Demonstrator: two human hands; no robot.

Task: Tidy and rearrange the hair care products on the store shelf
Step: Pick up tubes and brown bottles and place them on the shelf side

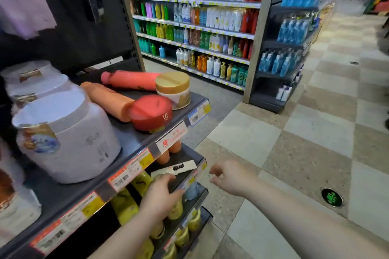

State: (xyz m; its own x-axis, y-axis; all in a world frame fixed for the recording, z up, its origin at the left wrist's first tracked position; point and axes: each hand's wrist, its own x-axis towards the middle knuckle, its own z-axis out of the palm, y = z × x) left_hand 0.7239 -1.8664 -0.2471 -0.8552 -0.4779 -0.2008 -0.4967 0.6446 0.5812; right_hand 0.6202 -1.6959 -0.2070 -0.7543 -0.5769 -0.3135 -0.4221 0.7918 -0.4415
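Note:
On the upper dark shelf stand large white tubs, a red jar and a gold-lidded jar. An orange bottle and a pink-red bottle lie on their sides behind them. On the shelf below, my left hand reaches in and rests on top of a yellow bottle; whether it grips the bottle is unclear. A white flat box lies just beyond its fingers. My right hand hovers past the shelf end over the floor, fingers loosely curled, holding nothing.
More yellow bottles fill the lower shelves, with a light blue bottle at the end. Across the aisle stands a tall rack of colourful bottles. Checkered floor tiles spread to the right, with a green round marker.

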